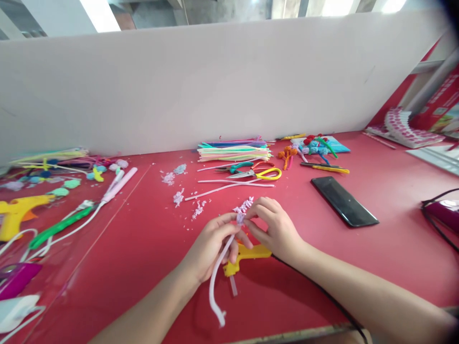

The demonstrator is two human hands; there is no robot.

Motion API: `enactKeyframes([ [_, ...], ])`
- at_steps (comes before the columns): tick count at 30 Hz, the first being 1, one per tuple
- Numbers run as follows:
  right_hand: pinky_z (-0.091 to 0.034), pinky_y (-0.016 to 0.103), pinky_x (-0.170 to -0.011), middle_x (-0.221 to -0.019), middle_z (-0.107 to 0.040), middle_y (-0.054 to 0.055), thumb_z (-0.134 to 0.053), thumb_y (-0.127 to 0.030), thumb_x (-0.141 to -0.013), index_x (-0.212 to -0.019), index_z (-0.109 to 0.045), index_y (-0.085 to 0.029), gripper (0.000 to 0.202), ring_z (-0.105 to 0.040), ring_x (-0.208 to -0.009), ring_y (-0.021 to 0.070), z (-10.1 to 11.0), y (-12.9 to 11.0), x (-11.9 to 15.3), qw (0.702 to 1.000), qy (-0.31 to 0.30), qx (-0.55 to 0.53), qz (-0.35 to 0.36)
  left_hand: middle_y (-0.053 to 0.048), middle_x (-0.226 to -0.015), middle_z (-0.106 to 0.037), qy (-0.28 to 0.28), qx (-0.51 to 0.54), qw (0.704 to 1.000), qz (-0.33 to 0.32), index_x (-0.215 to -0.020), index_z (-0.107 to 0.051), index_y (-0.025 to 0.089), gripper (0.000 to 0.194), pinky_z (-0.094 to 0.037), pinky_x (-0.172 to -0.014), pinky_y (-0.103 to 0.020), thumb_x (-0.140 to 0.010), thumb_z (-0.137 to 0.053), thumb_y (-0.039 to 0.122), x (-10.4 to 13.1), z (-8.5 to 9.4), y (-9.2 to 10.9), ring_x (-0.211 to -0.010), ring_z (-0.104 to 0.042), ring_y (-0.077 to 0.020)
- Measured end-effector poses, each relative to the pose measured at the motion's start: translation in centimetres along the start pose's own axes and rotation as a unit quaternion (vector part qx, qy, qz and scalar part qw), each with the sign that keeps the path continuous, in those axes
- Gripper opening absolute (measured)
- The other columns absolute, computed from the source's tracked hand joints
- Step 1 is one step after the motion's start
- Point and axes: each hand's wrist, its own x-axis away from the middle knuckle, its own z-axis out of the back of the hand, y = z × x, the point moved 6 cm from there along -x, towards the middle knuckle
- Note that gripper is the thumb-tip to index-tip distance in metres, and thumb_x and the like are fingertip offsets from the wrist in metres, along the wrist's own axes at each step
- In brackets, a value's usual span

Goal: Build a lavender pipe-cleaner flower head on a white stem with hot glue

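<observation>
My left hand (215, 243) pinches a pale pink pipe cleaner (214, 286) near its upper end, and the long stem curves down below my fingers. At that end sits a small lilac fuzzy tuft (240, 218). From the right, my right hand (274, 224) closes thumb and forefinger on the tuft's edge; whether a separate small piece is between them I cannot make out. Just beyond the fingertips lies a cluster of short lilac pieces (244, 204). Under both hands rests a yellow glue gun (247, 254) with a clear glue stick (234, 285) protruding from its back.
Scissors (256, 175), pliers (236, 167) and loose pipe cleaners lie ahead, before a pipe-cleaner bundle (234, 152). A black phone (344, 201) is to the right. On the left are another glue gun (17, 212) and white cables. A white partition (201, 86) closes off the back.
</observation>
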Motion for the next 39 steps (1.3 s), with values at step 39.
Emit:
enactKeyframes([
  [39,-0.047,0.041,-0.082,-0.082,-0.062,0.003,-0.063,-0.006,-0.075,-0.097,-0.053,-0.02,0.028,-0.055,-0.075,0.0164,3.2,-4.2,0.9,0.982,0.082,0.023,0.167,0.002,-0.067,-0.059,-0.001,-0.2,0.961,-0.192,-0.109,-0.048,0.022,0.02,-0.042,-0.051,-0.02,-0.093,-0.047,0.034,2.6,-1.1,2.3,-0.054,-0.054,-0.0104],
])
